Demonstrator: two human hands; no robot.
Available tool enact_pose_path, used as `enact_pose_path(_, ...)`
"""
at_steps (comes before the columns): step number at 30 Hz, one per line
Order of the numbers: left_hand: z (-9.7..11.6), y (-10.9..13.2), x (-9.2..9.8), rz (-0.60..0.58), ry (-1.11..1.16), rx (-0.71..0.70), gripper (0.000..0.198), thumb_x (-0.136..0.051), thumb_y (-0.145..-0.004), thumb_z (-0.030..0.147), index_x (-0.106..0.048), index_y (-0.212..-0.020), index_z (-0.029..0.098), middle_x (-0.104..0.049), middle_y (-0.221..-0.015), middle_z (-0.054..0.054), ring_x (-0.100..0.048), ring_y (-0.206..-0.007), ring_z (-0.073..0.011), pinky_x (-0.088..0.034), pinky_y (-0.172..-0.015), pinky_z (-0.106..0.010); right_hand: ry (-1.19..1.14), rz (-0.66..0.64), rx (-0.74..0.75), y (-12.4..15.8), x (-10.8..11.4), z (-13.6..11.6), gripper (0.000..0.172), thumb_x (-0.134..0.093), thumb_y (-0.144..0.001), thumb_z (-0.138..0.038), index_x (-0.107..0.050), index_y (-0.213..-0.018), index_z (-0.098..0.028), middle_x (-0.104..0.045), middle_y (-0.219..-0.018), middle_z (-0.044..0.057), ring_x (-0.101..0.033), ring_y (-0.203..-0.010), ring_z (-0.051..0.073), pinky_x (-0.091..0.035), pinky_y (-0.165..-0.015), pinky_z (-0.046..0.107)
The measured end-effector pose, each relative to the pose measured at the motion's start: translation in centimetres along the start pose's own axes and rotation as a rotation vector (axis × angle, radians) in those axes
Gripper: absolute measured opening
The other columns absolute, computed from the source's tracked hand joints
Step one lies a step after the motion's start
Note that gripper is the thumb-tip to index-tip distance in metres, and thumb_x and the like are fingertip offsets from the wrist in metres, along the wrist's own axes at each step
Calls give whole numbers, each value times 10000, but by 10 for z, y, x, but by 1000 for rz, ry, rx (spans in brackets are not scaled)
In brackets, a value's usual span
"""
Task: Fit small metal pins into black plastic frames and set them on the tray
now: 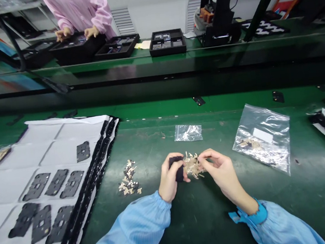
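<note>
My left hand (171,177) grips a small black plate (177,169) with thumb and fingers, above the green table. Just right of it lies a loose pile of small gold-coloured metal pieces (193,165). At that pile's right side my right hand (219,168) pinches thumb and forefinger together; whatever is between the fingertips is too small to make out. A second pile of small metal pieces (129,178), some dark, lies left of my left hand. Beyond my hands is a small clear plastic bag (188,132).
On the left, a white-lined tray (49,154) carries several black plates (37,186). A larger zip bag (262,138) with metal pieces lies right. Across a raised ledge, a person in pink (79,10) handles a black box (79,49); a divided black tray (167,42) stands nearby.
</note>
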State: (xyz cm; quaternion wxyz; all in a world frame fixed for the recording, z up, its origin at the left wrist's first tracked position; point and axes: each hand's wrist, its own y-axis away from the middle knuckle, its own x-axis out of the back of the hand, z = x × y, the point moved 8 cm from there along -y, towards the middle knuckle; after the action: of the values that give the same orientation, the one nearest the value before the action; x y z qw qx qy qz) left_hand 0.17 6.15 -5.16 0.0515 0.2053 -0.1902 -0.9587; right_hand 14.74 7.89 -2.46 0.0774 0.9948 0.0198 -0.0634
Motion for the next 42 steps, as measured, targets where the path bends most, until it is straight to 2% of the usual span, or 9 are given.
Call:
enact_pose_path(3, 8, -5, 14, 108, 44, -43, 98, -560, -686, 184, -534, -780, 173, -581, -621, 43, -543, -475, -93, -502, -457, -225, -52, -79, -54, 4, -6, 0, 95, -686, -752, -270, -676, -727, -178, -575, -821, 18, -548, -720, 135, -500, -631, 241)
enact_pose_path(5, 16, -9, 21, 155, -32, -114, 140, -602, -680, 174, -560, -813, 164, -625, -656, 26, -607, -585, -110, -522, -565, -221, -101, -167, -127, 8, -13, 1, 113, -653, -787, -283, -703, -790, -181, -588, -918, 39, -565, -763, 148, -505, -672, 267)
enact_pose_path(9, 25, -13, 22, 130, -151, -210, 300, -660, -718, 236, -587, -992, 141, -703, -866, -58, -663, -815, -161, -514, -776, -262, -149, -270, -266, 15, -22, 4, 202, -586, -841, -317, -724, -912, -187, -569, -1130, 73, -591, -833, 167, -498, -765, 318)
enact_pose_path(14, 21, -10, 19, 106, -222, -208, 307, -664, -742, 282, -595, -1005, 138, -713, -931, -90, -679, -851, -196, -520, -790, -280, -132, -265, -346, 16, -23, 7, 255, -573, -845, -364, -722, -963, -194, -530, -1256, 77, -570, -993, 224, -477, -862, 366)
enact_pose_path(18, 22, -6, 15, 99, -252, -234, 307, -662, -746, 277, -595, -1012, 138, -715, -942, -92, -679, -874, -203, -526, -792, -275, -94, -237, -368, 15, -21, 9, 293, -594, -822, -389, -715, -996, -187, -580, -1211, 88, -595, -951, 227, -479, -860, 381)
enact_pose_path(24, 24, -4, 10, 96, -267, -238, 276, -657, -747, 259, -605, -989, 137, -717, -937, -86, -682, -873, -203, -536, -777, -265, -57, -213, -363, 15, -19, 12, 352, -615, -794, -427, -713, -1000, -160, -676, -1004, 103, -614, -901, 231, -513, -794, 377)
enact_pose_path(35, 26, -3, 9, 93, -285, -240, 270, -653, -748, 260, -610, -985, 139, -717, -922, -80, -683, -861, -200, -537, -779, -266, -89, -210, -365, 15, -20, 10, 306, -632, -777, -405, -730, -940, -165, -628, -1112, 117, -602, -848, 199, -538, -715, 344)
enact_pose_path(42, 24, -3, 8, 77, -277, -229, 280, -650, -754, 260, -601, -999, 134, -717, -931, -81, -683, -861, -197, -541, -771, -261, -200, -219, -436, 17, -18, 11, 249, -637, -761, -357, -729, -903, -176, -636, -1051, 110, -585, -859, 207, -538, -621, 303)
